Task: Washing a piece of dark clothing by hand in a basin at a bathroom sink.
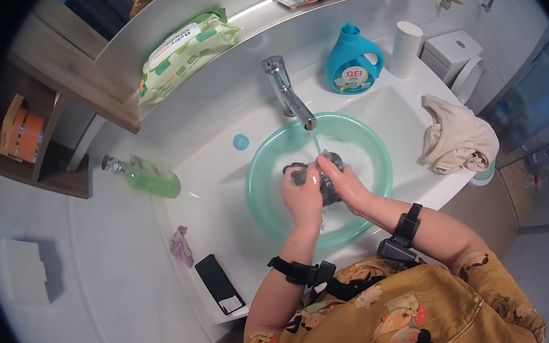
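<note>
Both of my hands are over a mint-green basin (256, 203) that stands in the white sink and holds sudsy water. My left hand (300, 195) grips one side of a wet, dark grey piece of cloth (328, 189), and my right hand (346, 187) grips the other. The thumbs lie on top, close together, and the fingers curl under and partly hide the cloth. A thin stream of water falls from the chrome faucet (289, 96) onto the cloth and hands. What garment the cloth is, I cannot make out.
Behind the basin stand a teal detergent bottle (351, 63) and a white cylinder (405, 49). Beige cloth (456, 135) lies on the right rim. Leftward are a green pump bottle (151, 178), a small purple cloth (181, 247) and a black phone (218, 281). A shelf (259, 22) above holds packages.
</note>
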Available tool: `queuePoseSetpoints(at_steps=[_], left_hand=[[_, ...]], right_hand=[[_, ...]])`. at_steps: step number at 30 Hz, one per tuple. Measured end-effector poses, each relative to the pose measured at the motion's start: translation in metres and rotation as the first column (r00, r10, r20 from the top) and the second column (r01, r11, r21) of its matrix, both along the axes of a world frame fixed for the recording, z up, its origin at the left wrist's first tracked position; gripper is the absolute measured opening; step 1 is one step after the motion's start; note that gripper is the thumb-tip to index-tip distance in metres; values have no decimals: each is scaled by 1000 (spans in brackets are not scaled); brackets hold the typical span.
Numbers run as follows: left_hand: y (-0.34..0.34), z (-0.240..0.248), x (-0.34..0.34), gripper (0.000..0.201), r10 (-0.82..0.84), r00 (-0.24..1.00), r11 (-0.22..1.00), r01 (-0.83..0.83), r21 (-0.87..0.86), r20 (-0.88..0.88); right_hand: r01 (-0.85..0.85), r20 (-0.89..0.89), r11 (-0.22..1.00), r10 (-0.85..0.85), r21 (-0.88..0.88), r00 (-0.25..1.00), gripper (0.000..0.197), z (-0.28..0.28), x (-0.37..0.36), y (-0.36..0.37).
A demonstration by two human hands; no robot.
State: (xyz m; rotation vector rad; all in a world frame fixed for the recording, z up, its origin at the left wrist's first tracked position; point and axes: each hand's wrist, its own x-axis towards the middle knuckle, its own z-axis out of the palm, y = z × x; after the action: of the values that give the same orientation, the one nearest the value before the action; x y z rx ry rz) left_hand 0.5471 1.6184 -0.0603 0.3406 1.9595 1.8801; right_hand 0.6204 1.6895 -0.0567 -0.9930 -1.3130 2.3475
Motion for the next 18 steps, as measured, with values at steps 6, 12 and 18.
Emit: queuePoseSetpoints(at_steps=[6, 12, 18], left_hand=[[-7, -15, 4, 17, -187, 926, 982, 175, -64, -329], [-12, -49, 1, 24, -441, 785, 888, 310, -339, -436], [-18, -75, -17, 54, -192, 948, 871, 284, -401, 254]], right_hand=[[17, 97, 998, -11, -61, 995, 45, -23, 9, 5], [-385, 315, 921, 347, 64, 883, 59, -51, 23, 35], [-777, 802, 288, 49, 560, 596, 67, -73, 34, 70]])
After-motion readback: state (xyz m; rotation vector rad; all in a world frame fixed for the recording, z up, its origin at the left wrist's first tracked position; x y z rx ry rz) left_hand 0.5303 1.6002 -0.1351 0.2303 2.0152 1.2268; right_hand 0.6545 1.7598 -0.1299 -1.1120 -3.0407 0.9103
